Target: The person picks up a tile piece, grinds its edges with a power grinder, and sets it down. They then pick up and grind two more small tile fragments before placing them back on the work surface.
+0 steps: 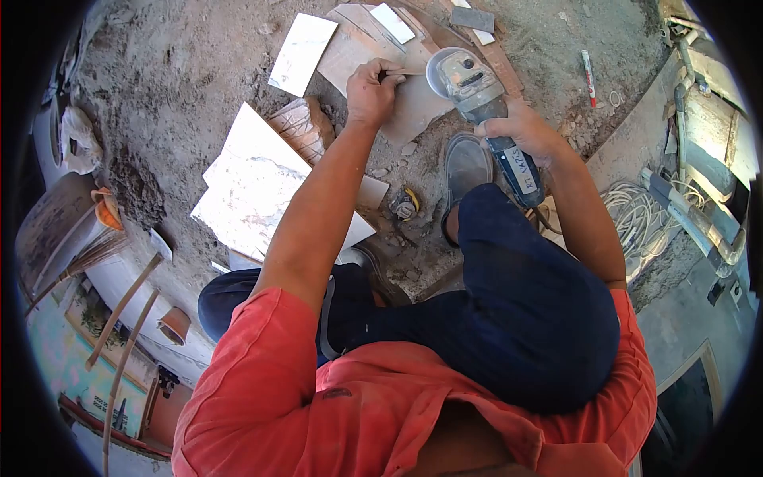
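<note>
My right hand (528, 135) is wrapped round the body of an angle grinder (481, 94), its thumb across the top. The grinder's pale disc (436, 73) points toward my left hand (371, 94). The left fingers are closed in a pinch on a thin brownish strip (404, 71), which reaches toward the disc. Beneath both lies a dusty tan tile slab (417, 111). Beside my left hand a white tile (304, 54) rests on the dirt, and a narrow white offcut (393, 23) lies farther off.
Large white tiles (254, 187) lean by a broken block (304, 127) at left. A tape measure (406, 203) lies near my shoe (469, 168). At right are a marker (588, 78) and coiled cable (636, 215); long wooden handles (127, 350) stand at lower left.
</note>
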`<state>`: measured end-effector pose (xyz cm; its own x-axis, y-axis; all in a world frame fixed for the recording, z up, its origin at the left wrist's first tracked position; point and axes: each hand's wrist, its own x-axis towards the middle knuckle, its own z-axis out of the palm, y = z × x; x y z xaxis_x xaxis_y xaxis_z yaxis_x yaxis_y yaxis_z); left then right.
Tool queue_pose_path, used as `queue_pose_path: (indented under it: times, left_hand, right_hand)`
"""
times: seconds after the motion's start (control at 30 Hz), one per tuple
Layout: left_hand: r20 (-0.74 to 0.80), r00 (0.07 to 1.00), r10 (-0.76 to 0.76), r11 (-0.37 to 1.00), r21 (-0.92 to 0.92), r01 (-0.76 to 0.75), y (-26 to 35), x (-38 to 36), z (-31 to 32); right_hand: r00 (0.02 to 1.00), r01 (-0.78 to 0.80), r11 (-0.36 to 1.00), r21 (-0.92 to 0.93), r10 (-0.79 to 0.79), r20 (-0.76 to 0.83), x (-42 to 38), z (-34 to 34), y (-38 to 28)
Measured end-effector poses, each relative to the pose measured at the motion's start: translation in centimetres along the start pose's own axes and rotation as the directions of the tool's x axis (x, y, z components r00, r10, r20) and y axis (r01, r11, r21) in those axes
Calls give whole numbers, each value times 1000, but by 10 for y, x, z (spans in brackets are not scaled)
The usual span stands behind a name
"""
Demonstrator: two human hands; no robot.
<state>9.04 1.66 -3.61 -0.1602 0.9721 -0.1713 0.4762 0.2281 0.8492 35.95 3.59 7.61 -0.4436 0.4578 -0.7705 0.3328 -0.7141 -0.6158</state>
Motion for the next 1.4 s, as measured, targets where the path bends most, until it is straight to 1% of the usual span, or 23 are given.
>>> queue_pose_path:
  times: [0.03,0.1,0.23,0.3,0.37,0.53,0.6,0.63,0.7,0.77,0.83,0.9,0.93,1.0,1.03,1.1,1.13,1.2,1.23,1.3,1.37,1.4]
  left_hand:
    - [-3,1000,-2,1000,4,2,0,0,1]
    - [-5,1000,1,1000,7,-1,-3,2,2]
    - [-9,1000,14,1000,28,-14,-6,1,2]
    - [-5,1000,9,1000,19,-8,-3,0,2]
    - [-2,1000,-1,1000,15,1,-3,1,2]
    - [-18,999,36,999,31,-35,-8,1,4]
    - [-19,1000,25,1000,17,-24,-9,1,4]
    - [-16,1000,15,1000,4,-15,-9,1,4]
    - [-17,1000,15,1000,8,-15,-9,1,4]
    - [-14,1000,16,1000,14,-16,-8,1,4]
    - [-5,1000,9,1000,24,-8,-7,1,3]
    - [2,1000,-10,999,30,10,-6,-1,3]
    - [0,1000,-20,999,33,20,-5,1,3]
    - [2,1000,-13,1000,24,13,-3,1,3]
    - [0,1000,-10,1000,16,10,-2,1,2]
    - [5,1000,-5,1000,3,5,-2,0,1]
    - [6,1000,-3,1000,-13,3,-2,0,1]
    - [5,1000,-1,1000,9,1,-4,0,2]
    - [0,1000,3,1000,30,-3,-5,1,3]
    - [4,1000,1,1000,18,-1,-9,1,3]
    - [10,1000,7,1000,3,-7,-5,2,3]
    - [45,997,-66,996,-63,69,1,4,0]
  right_hand:
    - [1000,-1,1000,-3,1,0,-4,0,0]
    - [991,59,997,52,-52,-121,-15,2,1]
    - [993,33,998,47,-28,-112,-14,-6,5]
    - [993,44,999,-8,-44,-110,-12,-2,-1]
    - [994,46,999,-18,-48,-97,-5,3,-4]
    - [996,51,998,-46,-55,-75,2,3,7]
    - [999,11,999,46,-9,-53,-2,-5,13]
    - [999,12,999,43,-9,-52,-6,-8,13]
    - [991,-1,996,92,14,-135,-17,-14,13]
    - [993,-26,995,94,36,-112,-17,-28,25]
    - [995,-50,994,101,59,-86,-18,-26,21]
    - [994,16,996,92,-5,-113,-22,-19,15]
    - [993,17,995,95,-6,-116,-21,-13,10]
    - [991,88,990,112,-76,-112,-16,-1,2]
    - [991,90,989,114,-77,-113,-14,1,1]
    - [995,49,998,32,-46,-90,-8,1,2]
    - [995,52,998,32,-49,-92,-7,-1,4]
    - [995,5,993,119,6,-97,-7,-5,12]
    - [996,4,993,117,7,-94,-10,-7,15]
    - [979,86,983,164,-53,-195,-17,-11,22]
    - [986,58,982,182,-28,-163,-18,-27,38]
    - [992,30,979,202,-4,-129,-19,-33,39]
